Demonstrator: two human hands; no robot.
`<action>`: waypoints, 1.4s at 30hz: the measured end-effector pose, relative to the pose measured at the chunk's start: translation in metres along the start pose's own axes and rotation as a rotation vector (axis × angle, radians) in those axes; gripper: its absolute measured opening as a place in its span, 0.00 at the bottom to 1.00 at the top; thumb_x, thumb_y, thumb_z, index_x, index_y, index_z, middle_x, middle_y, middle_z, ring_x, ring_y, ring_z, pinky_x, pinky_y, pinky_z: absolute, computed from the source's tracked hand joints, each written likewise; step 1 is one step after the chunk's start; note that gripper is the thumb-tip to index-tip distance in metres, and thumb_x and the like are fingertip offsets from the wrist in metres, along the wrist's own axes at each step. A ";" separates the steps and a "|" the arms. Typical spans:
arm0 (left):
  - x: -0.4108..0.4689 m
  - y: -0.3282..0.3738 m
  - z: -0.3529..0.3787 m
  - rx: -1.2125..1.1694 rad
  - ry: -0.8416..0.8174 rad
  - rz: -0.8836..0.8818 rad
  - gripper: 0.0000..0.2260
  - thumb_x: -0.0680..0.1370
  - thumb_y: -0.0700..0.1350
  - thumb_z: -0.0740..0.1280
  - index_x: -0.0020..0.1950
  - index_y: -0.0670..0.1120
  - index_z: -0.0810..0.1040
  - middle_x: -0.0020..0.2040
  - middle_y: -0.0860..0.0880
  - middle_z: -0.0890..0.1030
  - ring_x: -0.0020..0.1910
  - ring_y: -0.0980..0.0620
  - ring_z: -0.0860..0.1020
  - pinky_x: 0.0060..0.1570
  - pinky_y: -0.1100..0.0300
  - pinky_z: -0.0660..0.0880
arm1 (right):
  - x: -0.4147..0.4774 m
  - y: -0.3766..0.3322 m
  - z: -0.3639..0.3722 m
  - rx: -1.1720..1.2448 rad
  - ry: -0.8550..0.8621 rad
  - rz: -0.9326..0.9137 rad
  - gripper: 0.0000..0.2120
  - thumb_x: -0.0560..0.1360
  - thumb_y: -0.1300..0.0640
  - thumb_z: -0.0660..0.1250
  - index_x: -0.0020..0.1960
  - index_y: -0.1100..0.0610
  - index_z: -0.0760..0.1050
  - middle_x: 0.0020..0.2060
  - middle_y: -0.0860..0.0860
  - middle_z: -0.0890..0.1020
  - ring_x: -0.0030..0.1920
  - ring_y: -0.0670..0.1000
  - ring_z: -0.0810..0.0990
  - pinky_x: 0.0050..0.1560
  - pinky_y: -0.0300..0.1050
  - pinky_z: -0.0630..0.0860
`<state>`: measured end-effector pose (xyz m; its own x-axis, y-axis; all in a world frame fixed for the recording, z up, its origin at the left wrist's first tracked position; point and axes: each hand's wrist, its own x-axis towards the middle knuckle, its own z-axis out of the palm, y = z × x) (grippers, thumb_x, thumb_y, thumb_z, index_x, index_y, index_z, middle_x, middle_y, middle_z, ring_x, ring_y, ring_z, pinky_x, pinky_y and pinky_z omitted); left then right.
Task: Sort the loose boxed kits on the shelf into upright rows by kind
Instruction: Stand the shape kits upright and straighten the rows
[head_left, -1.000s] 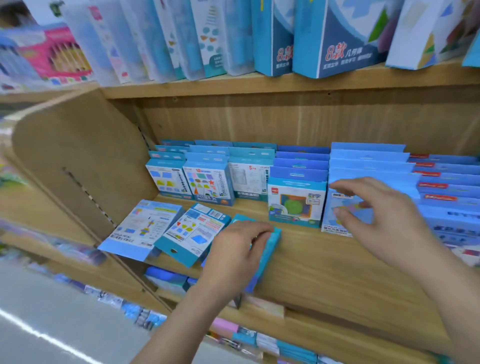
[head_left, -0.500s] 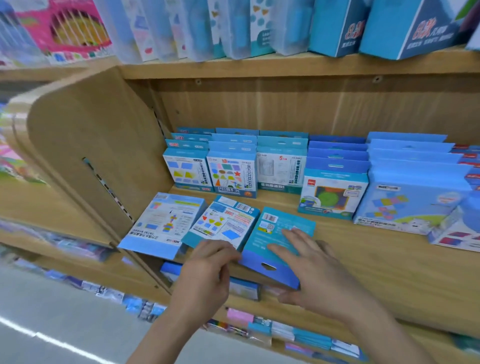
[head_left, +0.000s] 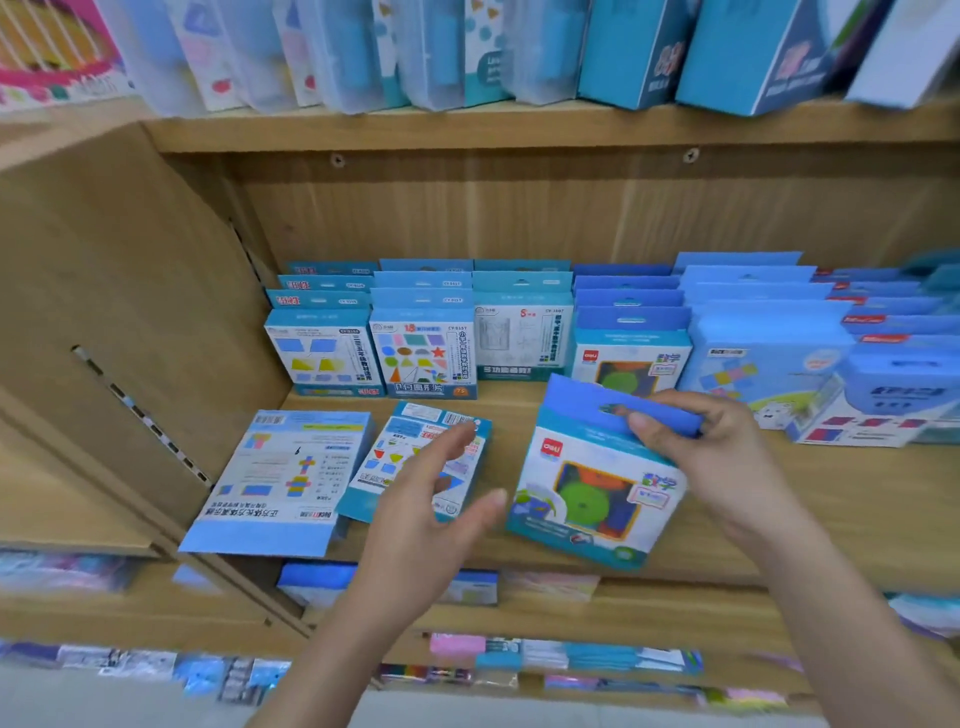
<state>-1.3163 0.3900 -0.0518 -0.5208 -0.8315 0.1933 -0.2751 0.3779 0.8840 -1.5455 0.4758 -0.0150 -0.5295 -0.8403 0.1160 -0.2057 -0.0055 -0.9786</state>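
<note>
Head view puts the step in front of us: standing the green-disc kit (head_left: 587, 499) in with its own kind. Our right hand (head_left: 727, 462) pinches it by the dark blue hang tab, and the box hangs tilted, face towards us, just in front of the green-disc row (head_left: 631, 358). We cannot tell whether its lower edge touches the shelf (head_left: 831, 519). Our left hand (head_left: 426, 519) is released, fingers loosely spread and holding nothing, hovering in front and to the left of that row above the flat shapes kit (head_left: 395, 452). A thin card tab is, we judge, a weak hold for steering a box, so we would bring the free hand under the bottom edge to steady it. We would then tip the kit upright, printed face forward like the row's front box, and slide it back until the two touch. The push should be gentle, since a hard one could knock the row over backwards. We square the sides with that row. Further left of it the flat cube-net kit (head_left: 280, 478) also waits to be sorted.
</note>
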 end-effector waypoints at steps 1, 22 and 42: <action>0.002 0.003 0.003 -0.017 -0.058 -0.018 0.26 0.71 0.52 0.73 0.66 0.59 0.69 0.63 0.61 0.74 0.62 0.67 0.71 0.60 0.68 0.70 | -0.002 -0.002 0.000 0.077 -0.009 0.033 0.07 0.70 0.61 0.71 0.36 0.52 0.84 0.33 0.48 0.83 0.35 0.46 0.79 0.36 0.38 0.74; 0.007 0.001 0.015 -0.033 -0.043 -0.122 0.16 0.73 0.38 0.72 0.59 0.49 0.76 0.48 0.58 0.82 0.45 0.63 0.79 0.47 0.67 0.76 | 0.005 -0.013 -0.005 -0.136 -0.359 0.101 0.21 0.60 0.59 0.78 0.51 0.53 0.80 0.47 0.49 0.86 0.46 0.48 0.84 0.47 0.42 0.80; 0.082 0.031 0.079 0.236 -0.151 0.062 0.18 0.74 0.46 0.70 0.63 0.52 0.73 0.56 0.54 0.81 0.54 0.54 0.78 0.51 0.60 0.73 | 0.040 -0.007 -0.037 -0.691 -0.091 -0.047 0.22 0.67 0.57 0.77 0.59 0.48 0.77 0.52 0.41 0.78 0.54 0.44 0.75 0.53 0.39 0.70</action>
<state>-1.4316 0.3659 -0.0421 -0.6525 -0.7402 0.1627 -0.4101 0.5253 0.7456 -1.5962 0.4624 0.0025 -0.4425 -0.8899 0.1110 -0.7187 0.2779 -0.6374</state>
